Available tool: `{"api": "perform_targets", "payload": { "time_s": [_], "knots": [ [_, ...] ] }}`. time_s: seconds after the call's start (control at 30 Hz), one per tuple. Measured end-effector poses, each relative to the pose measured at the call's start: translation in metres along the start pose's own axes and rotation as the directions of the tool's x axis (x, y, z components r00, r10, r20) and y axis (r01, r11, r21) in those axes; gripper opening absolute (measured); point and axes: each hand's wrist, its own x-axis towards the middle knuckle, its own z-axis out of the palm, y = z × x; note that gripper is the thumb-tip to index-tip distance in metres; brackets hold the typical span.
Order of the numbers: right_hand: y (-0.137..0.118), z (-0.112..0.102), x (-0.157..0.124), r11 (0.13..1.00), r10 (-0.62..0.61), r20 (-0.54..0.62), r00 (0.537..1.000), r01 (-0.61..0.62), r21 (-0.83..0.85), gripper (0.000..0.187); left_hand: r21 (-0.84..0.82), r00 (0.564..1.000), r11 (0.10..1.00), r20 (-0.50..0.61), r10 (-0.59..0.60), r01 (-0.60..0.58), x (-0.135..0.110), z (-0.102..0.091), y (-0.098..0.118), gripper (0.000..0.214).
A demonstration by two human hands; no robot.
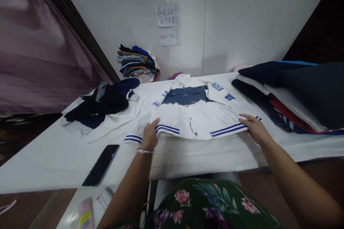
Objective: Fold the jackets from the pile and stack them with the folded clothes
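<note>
The white jacket point(196, 121) lies spread face up in the middle of the table point(45, 166), with a denim panel point(185, 95) showing at its far side, blue badges point(224, 92) at far right, and 2 blue stripes on each side of its near edge. The left hand point(149, 135) sits on that edge, left of the snaps, its fingers together and curled down over the cloth; whether it pinches the cloth, I cannot tell. The right hand point(255, 128) rests on the right end of the edge, nearly flat, its fingers spread and showing no grip. A bracelet point(145, 151) circles the left wrist.

Just left of the jacket lies a dark garment point(99, 102) on white cloth. A black phone point(100, 165) lies near left. At right sits a stack of clothes point(292, 96). At far left, against the wall, a second pile point(137, 62) sits below 2 paper notes point(167, 16), one reading 45-50. A floral dress point(206, 204) shows at the near edge of the view.
</note>
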Motion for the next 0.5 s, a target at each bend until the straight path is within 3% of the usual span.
{"api": "perform_targets", "payload": {
  "time_s": [0.1,0.17,0.3,0.4,0.5],
  "knots": [
    [0.009,-0.02,-0.019,0.98,-0.032,0.013,0.999,0.034,-0.198,0.045,0.011,1.0,1.0,-0.002,-0.011,0.011,-0.006,-0.046,-0.025,0.03],
    [0.024,-0.026,-0.032,0.926,-0.048,0.104,0.993,0.083,-0.368,0.041,0.084,0.997,0.993,0.001,-0.081,0.081,-0.016,-0.062,-0.049,0.021],
    [0.049,-0.025,-0.043,0.754,-0.097,0.276,0.956,0.252,-0.607,0.037,0.273,0.97,0.936,0.038,-0.241,0.222,-0.031,-0.062,-0.089,0.029],
    [0.047,-0.026,-0.035,0.706,-0.105,0.235,0.966,0.239,-0.666,0.046,0.257,0.968,0.944,0.085,-0.235,0.206,-0.028,-0.058,-0.097,0.04],
    [0.037,-0.022,-0.018,0.689,-0.111,0.186,0.976,0.211,-0.693,0.055,0.209,0.98,0.96,0.027,-0.198,0.189,-0.012,-0.058,-0.093,0.048]
  ]
}}
